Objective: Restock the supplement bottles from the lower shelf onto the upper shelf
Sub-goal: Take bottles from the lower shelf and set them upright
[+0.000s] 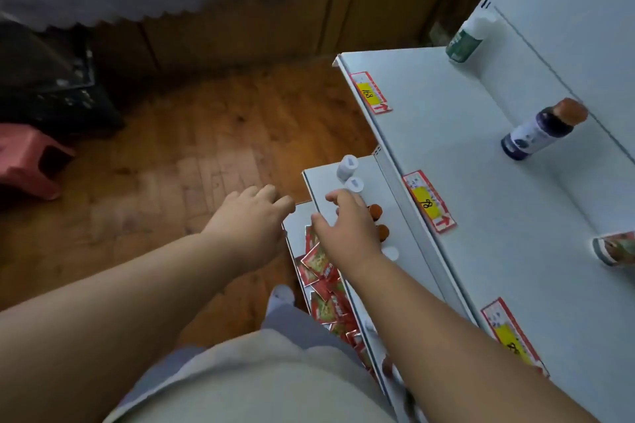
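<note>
On the lower shelf [321, 182] stand white-capped bottles [347, 166] and orange-capped bottles [375, 211] in a row. My right hand [345, 227] hovers over this row with fingers spread and loosely bent, holding nothing that I can see. My left hand [254, 216] reaches beside the shelf's left edge, fingers relaxed and empty. On the upper shelf [481, 182] stand a green bottle with a white cap [464, 41], a dark purple bottle with an orange cap [539, 130] and part of another bottle [615, 247] at the right edge.
Red sachets [323, 282] fill the lowest shelf below my right wrist. Yellow and red price tags [429, 203] line the upper shelf's front edge. A pink stool [27, 161] and a dark crate [51, 86] sit on the wooden floor at left.
</note>
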{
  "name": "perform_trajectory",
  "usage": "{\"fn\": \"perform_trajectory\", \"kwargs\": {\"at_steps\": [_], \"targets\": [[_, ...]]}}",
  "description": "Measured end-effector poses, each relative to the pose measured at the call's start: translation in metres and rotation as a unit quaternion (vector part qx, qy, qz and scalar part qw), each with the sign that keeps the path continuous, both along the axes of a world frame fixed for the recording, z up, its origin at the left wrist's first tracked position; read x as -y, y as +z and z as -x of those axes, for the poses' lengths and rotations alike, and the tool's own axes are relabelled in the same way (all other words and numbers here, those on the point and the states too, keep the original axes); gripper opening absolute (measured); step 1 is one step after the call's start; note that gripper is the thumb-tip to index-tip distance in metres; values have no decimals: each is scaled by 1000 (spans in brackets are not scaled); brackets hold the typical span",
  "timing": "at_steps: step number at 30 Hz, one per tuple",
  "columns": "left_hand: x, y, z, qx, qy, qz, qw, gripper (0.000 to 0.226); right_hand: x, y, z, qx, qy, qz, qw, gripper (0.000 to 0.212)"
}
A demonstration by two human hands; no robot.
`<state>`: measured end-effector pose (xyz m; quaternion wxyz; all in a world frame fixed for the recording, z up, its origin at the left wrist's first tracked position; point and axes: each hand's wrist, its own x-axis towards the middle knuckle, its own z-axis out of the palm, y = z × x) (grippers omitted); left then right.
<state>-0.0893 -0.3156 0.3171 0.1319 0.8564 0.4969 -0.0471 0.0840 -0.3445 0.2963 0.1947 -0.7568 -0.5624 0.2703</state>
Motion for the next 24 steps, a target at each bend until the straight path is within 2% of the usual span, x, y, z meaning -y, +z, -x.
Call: {"fn": "perform_trajectory", "kwargs": {"at_steps": [7,11,15,21,24], "targets": [[-119,-45,26,13,-18,51,998,39,-100,-48,18,54,-33,52,997,31],[-196,-88,19,27,-103,75,991,42,-149,-89,25,93,-116,75,986,38],[-259,-140,3,26,-179,74,981,42,-178,-141,19,96,-201,112,968,40],[-295,-211,-30,29,-216,83,972,43,-231,-210,-40,157,-256,86,950,48],[-301,-241,-45,41,-213,92,972,47,-250,-244,-64,226,-233,143,935,59]]}}
